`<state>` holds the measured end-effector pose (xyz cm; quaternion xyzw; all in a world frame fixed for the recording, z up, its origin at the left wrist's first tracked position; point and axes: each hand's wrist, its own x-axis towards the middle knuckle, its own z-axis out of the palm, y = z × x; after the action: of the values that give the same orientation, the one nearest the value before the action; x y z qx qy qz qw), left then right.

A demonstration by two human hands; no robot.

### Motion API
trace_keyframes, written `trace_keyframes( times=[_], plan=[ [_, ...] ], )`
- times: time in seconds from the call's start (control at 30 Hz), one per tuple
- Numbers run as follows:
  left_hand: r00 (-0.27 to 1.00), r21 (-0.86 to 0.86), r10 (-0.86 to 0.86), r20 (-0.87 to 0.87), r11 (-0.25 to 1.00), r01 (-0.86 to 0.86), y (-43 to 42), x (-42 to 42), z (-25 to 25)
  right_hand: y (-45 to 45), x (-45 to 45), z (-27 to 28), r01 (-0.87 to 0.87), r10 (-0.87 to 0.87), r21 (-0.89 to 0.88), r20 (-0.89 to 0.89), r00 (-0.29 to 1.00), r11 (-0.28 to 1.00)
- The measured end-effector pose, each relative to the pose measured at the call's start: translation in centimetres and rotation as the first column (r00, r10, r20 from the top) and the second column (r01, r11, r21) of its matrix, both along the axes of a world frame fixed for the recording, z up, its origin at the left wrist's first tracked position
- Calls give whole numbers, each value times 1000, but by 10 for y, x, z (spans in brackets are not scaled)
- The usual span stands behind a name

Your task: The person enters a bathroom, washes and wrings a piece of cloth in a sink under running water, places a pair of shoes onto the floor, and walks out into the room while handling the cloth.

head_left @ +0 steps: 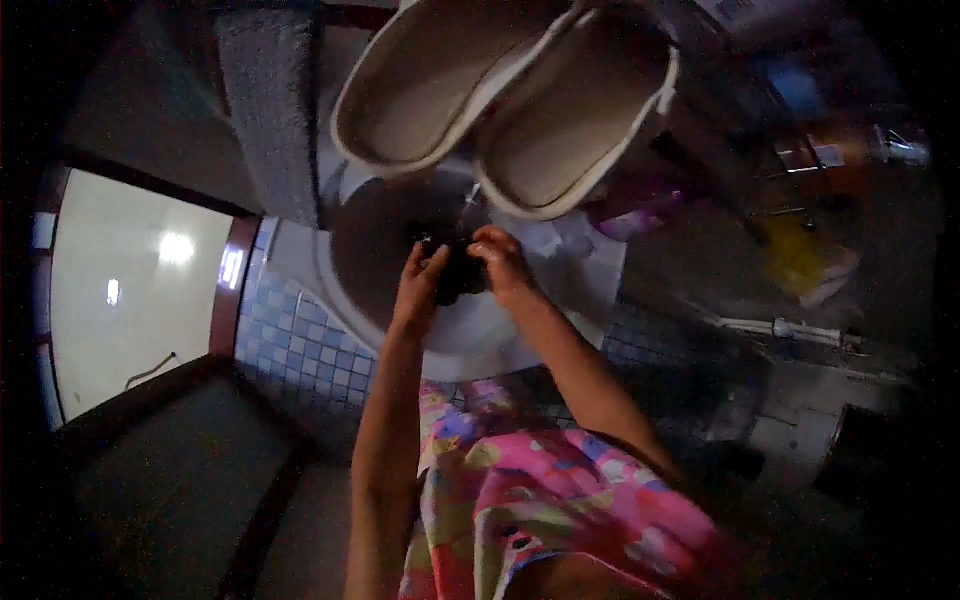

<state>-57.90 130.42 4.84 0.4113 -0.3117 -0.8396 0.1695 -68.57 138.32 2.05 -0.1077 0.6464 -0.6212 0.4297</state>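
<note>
Over a white washbasin (pixel 345 295), both my hands grip a dark, soft-looking bundle (pixel 462 278), possibly wet cloth; the dim light hides what kind it is. My left hand (pixel 425 275) has its fingers curled round the bundle's left side. On the right side, my right hand (pixel 503 260) pinches it with bent fingers. A thin tap or stream of water (pixel 470 198) glints just beyond the hands. The inside of the bowl is mostly in shadow.
Large beige slippers (pixel 420 90) loom over the basin's far edge. A grey towel (pixel 268 110) hangs at the left. Blue and white tiles (pixel 320 340) lie below, and a bright doorway or panel (pixel 140 280) is farther left. White pipes (pixel 785 330) run along the right.
</note>
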Motion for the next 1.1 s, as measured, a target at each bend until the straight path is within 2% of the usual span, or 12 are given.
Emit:
trace_keyframes(
  times=[0.1, 0.2, 0.3, 0.43, 0.5, 0.6, 0.73, 0.8, 0.9, 0.93, 1.0, 1.1],
  plan=[
    [985, -76, -164, -43, 984, 161, -12, 6, 5, 3, -8, -22, 113, -105, -94, 83, 991, 989],
    [998, -109, -67, 0, 992, 67, -16, 5, 10, 4, -8, -24, 165, -145, -317, 86, 986, 934],
    [998, -234, 7, -69, 972, -23, -13, 2, 11, -1, -2, 0, 202, -164, -126, 264, 951, 971],
    [988, -414, -141, -66, 905, 101, -14, 7, -25, -3, -1, -7, -201, 195, 84, 82, 977, 976],
    [992, -696, -18, 128, 711, 102, -13, 10, -26, 1, -10, -14, -334, 333, 98, 19, 943, 938],
    [889, -758, 75, 452, 558, 338, -27, 24, -15, 7, -35, 1, -213, 267, 217, -261, 928, 953],
    [762, -683, 122, 636, 548, 482, -30, 31, -14, 11, -46, 8, 151, -126, -217, 122, 984, 964],
    [933, -702, 258, 252, 712, -7, -29, 37, -44, 14, -44, 14, 274, -182, -308, 296, 938, 911],
    [897, -540, 438, 58, 770, -341, -35, 31, -27, 25, -49, 12, 353, -316, -103, 270, 910, 930],
    [894, -536, 444, 60, 770, -346, -38, 28, -23, 27, -49, 20, 347, -311, -98, 268, 912, 933],
    [876, -272, 480, -49, 837, -475, -48, 23, -13, 32, -50, 27, 11, -19, -56, -153, 988, 998],
    [953, -233, 296, -63, 924, -302, -52, 8, 31, 34, -35, 27, -275, 385, 286, -477, 790, 918]
  ],
)
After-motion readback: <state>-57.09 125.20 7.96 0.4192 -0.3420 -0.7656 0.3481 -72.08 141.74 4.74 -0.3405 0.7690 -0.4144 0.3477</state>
